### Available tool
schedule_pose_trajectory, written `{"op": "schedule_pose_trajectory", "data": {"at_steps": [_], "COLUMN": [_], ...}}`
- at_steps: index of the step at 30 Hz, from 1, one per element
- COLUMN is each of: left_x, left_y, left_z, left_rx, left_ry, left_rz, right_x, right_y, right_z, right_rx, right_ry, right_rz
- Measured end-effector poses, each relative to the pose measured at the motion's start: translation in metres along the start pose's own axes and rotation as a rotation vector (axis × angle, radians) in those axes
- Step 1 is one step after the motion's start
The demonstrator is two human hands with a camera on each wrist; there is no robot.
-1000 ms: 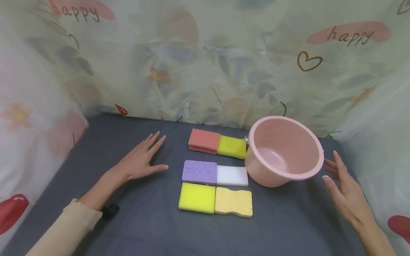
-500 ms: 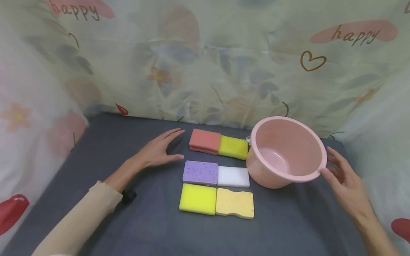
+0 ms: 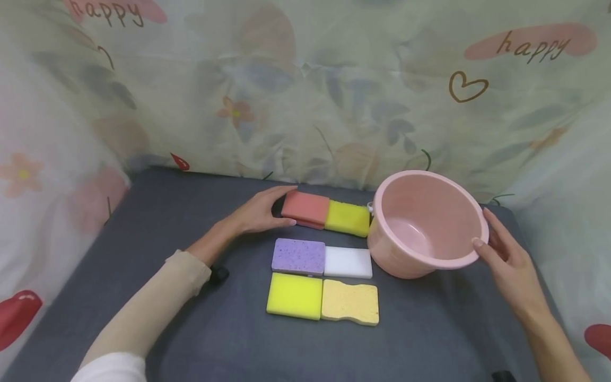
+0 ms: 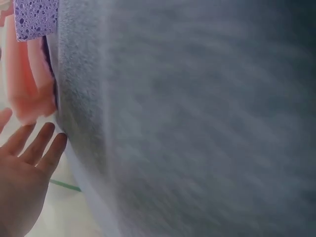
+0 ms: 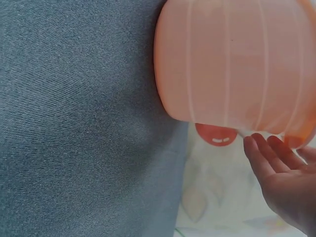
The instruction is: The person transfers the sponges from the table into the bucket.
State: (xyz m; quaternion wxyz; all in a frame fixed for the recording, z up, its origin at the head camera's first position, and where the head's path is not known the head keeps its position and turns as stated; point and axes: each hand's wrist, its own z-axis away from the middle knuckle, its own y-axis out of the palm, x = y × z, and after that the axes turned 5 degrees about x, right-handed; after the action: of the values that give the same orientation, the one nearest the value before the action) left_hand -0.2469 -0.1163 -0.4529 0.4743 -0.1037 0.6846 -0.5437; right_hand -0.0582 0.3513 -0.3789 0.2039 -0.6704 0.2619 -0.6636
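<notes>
1. Pink leads the scene: the bucket (image 3: 390, 249) stands upright on the dark bench (image 3: 238, 345); the coral sponge (image 3: 306, 207) lies to its left, with a yellow-green sponge (image 3: 348, 218) between the two.

2. Here's the left hand (image 3: 260, 212), at the coral sponge's end away from the bucket; fingers stretched out along the far edge, thumb at the near one; nothing gripped, and firm contact I can't confirm.

3. Right hand (image 3: 515, 273) at the bucket's right side; thumb over the rim, fingers outside the wall, a light hold by the look of it.

4. Left of the bucket and nearer the person, purple sponge (image 3: 298, 256) beside white sponge (image 3: 348, 262); nearer again, bright yellow sponge (image 3: 294, 297) beside wavy-edged sponge (image 3: 350, 301); all flat, no hand on any.

5. The step, as I judge it: lining up a grasp on the coral sponge while the other hand steadies the bucket; the next move calls for thumb and fingers closing together across both layers, leaving the neighbour undisturbed.

6. Now the views: head gives the full layout and the bucket's inside; left wrist alone shows the coral sponge end-on, a deep slit between its layers, folded or two pieces, can't tell; right wrist adds pale bands round the bucket's outer wall and fingertips close by it, hidden from above.
</notes>
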Motion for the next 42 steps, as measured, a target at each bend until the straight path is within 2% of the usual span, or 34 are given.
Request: {"op": "schedule_pose_trajectory", "data": {"at_steps": [4, 11, 19, 25, 28, 33, 37, 42], "left_x": [-0.003, -0.01, -0.013, -0.016, -0.015, -0.014, -0.014, -0.016], "left_y": [0.001, 0.003, 0.002, 0.005, 0.007, 0.003, -0.004, -0.016], "left_z": [-0.011, -0.021, -0.022, -0.026, -0.027, -0.028, -0.028, -0.024], "left_rx": [0.014, 0.01, 0.041, 0.052, 0.046, -0.014, -0.065, -0.066], "left_ry": [0.023, 0.042, 0.045, 0.044, 0.048, 0.044, 0.04, 0.01], "left_rz": [0.014, 0.008, -0.054, -0.027, -0.02, 0.065, 0.125, 0.164], "right_x": [-0.001, -0.009, -0.01, -0.014, -0.013, -0.011, -0.01, -0.013], "right_y": [0.0, 0.0, 0.001, 0.003, 0.004, 0.007, 0.007, 0.008], "right_z": [-0.004, -0.007, 0.004, 0.009, 0.008, 0.007, 0.005, 0.005], "right_rx": [0.004, 0.085, 0.036, 0.009, 0.012, 0.029, 0.041, 0.039], "right_ry": [0.014, -0.013, 0.02, -0.021, -0.008, 0.03, 0.025, -0.018], "right_rz": [-0.035, -0.556, -0.604, -0.677, -0.67, -0.674, -0.701, -0.723]}}
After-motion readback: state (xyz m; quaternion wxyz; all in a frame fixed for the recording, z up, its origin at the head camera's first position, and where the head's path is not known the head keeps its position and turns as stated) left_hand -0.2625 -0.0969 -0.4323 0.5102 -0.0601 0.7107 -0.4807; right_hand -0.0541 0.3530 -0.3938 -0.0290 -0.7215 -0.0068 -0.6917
